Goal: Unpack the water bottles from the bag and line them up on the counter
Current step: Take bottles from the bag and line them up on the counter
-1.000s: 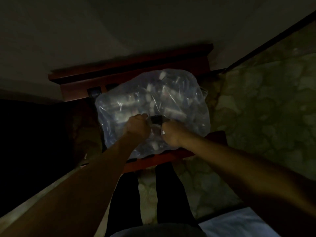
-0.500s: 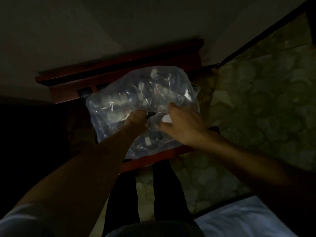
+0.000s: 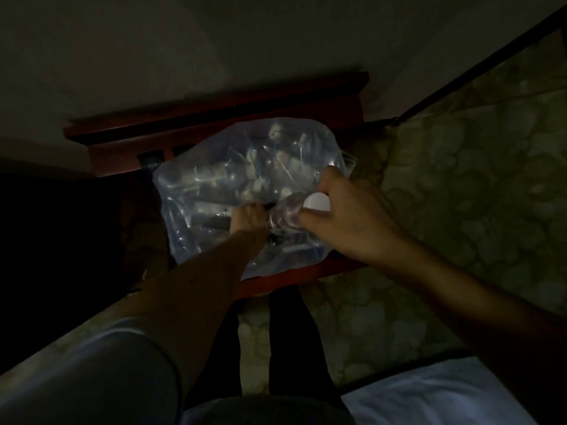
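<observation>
A clear plastic bag [image 3: 214, 179] full of several small water bottles lies on a dark red wooden counter [image 3: 214, 133]. My left hand [image 3: 247, 217] is closed on the bag's mouth near its lower middle. My right hand [image 3: 343, 222] grips a clear water bottle [image 3: 283, 214] with a white cap [image 3: 316, 201], the bottle lying sideways at the bag's opening between both hands. The room is very dim and the bottles inside the bag are hard to tell apart.
The counter stands against a plain wall [image 3: 214, 41]. A green patterned carpet [image 3: 460, 179] covers the floor to the right and below. A white cloth surface [image 3: 429, 394] shows at the bottom right. The left side is in deep shadow.
My right hand moved right and closed on a bottle, drawing it out of the bag's mouth so its white cap now shows. My left hand stayed on the bag.
</observation>
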A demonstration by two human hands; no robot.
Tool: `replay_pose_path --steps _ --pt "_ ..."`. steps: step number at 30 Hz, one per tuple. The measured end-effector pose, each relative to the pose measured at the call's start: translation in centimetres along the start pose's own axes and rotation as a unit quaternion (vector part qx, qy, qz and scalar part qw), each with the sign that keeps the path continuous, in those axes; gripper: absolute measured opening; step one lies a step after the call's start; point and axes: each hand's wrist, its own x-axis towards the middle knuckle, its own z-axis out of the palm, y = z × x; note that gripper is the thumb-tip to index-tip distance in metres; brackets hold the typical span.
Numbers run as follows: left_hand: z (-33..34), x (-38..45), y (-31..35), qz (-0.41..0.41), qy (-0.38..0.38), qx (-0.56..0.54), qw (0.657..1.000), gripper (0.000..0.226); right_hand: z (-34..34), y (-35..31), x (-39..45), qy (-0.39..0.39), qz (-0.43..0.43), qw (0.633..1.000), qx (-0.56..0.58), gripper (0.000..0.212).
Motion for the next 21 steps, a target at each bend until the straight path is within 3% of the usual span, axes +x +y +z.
replay_pose_path --steps 4,8,12,18,21 --pt "-0.3 -1.3 -0.6 0.006 0.032 0.013 0.999 0.019 -0.6 0.4 0.2 0.007 0.015 1.000 0.026 0.033" --pt "-1.8 -3.3 -1.6 0.051 0.056 0.079 0.994 0.034 -1.5 1.0 -0.4 0.005 0.020 0.999 0.045 0.032" --pt "-2.6 -5.7 -3.3 0.090 0.088 0.053 0.991 0.042 -1.6 1.6 -1.2 -0.001 0.019 0.999 0.045 0.031" --pt "-5.8 -10.3 -6.6 0.050 0.157 -0.067 0.984 0.040 -1.6 1.0 -1.8 -0.003 0.017 0.999 0.036 0.027" --pt "-6.0 -12.5 -7.5 0.016 0.217 -0.168 0.961 0.037 -1.9 0.0 -2.1 0.007 0.012 0.999 0.045 0.024"
